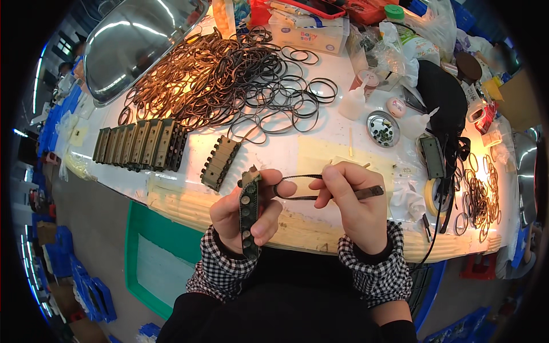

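Note:
Upright in my left hand (243,210) is a narrow green toy tank chassis (248,214) with a row of round wheels along its side; the fingers are closed round it. My right hand (360,200) pinches a thin black ribbed rubber track (297,198), a loop stretching between the hands. The loop's left end reaches a left fingertip; whether it hooks round it I cannot tell. A flat dark tool (369,192), its kind hidden by the fingers, also sticks out of my right hand. Beyond my left hand, another chassis (221,163) lies on the table.
A row of similar chassis (137,144) stands at left. Behind lies a heap of rubber tracks (229,80), with a shiny metal bowl (134,43) beside it. A small dish of dark parts (383,128) and a green chassis (432,157) sit right. Below is a green bin (134,246).

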Available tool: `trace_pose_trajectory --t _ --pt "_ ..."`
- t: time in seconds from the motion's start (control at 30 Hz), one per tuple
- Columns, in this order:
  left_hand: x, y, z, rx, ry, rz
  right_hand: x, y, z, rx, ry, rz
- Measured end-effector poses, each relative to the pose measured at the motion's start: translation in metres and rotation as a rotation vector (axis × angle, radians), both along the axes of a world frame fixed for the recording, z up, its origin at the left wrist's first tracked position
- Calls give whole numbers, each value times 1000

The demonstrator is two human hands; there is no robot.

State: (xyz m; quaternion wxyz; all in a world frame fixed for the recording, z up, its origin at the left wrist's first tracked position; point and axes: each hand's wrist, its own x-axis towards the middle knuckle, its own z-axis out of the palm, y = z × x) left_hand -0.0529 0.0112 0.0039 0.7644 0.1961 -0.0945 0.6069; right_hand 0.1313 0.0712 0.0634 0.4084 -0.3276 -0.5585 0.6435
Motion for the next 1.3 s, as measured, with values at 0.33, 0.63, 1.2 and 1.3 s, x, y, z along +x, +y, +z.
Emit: trace_pose_trajectory --t 0.33,0.63,1.2,1.3 --pt "0 -9 2 -67 -99 11 4 4 0 -145 31 136" --pt "-1 -2 -5 -16 -157 -32 6 5 -3 -117 21 122" --pt "-5 4 -4 -50 -101 22 4 5 -1 -219 48 209" --pt "-6 3 -1 -92 -32 57 6 7 -3 -250 3 294"
